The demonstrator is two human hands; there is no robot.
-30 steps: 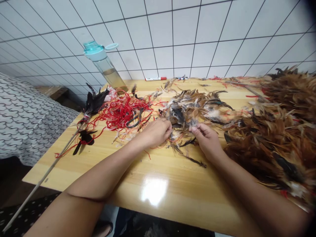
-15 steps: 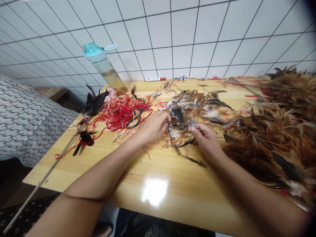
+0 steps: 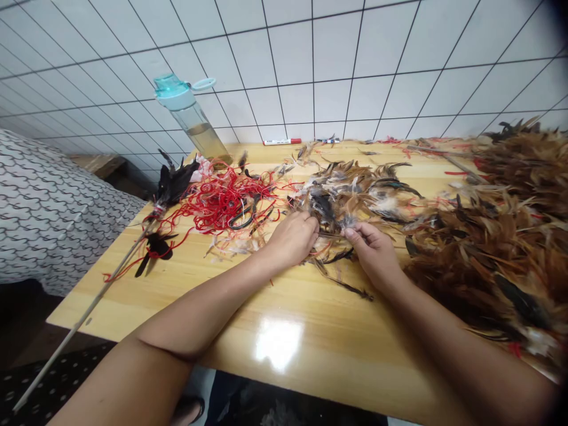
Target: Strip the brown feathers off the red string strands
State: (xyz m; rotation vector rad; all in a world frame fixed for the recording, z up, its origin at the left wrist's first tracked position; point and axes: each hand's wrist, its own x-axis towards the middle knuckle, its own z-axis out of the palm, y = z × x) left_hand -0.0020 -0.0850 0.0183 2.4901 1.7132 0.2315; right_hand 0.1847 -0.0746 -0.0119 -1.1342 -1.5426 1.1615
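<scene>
At the middle of the table, my right hand (image 3: 373, 242) pinches a small tuft of brown and grey feathers (image 3: 347, 222) between thumb and fingers. My left hand (image 3: 296, 236) is just left of it, fingers curled in at the near edge of the feather pile (image 3: 355, 189); its fingertips are hidden, so what they hold cannot be made out. Loose dark feathers (image 3: 341, 284) lie on the wood below the hands. Left of my left hand spreads a tangle of red string (image 3: 217, 201), with dark-handled scissors (image 3: 243, 214) partly buried in it.
Big heaps of brown feathers (image 3: 492, 254) cover the right side. A water bottle (image 3: 195, 121) stands at the back left, markers (image 3: 282, 141) along the tiled wall (image 3: 337, 53). A thin stick (image 3: 89, 310) with black feathers (image 3: 173, 180) at its end crosses the table's left edge.
My left hand has moved slightly right and down, closer to my right hand, and its fingers are more curled under. My right hand keeps its pinch on the feathers. The view has shifted slightly.
</scene>
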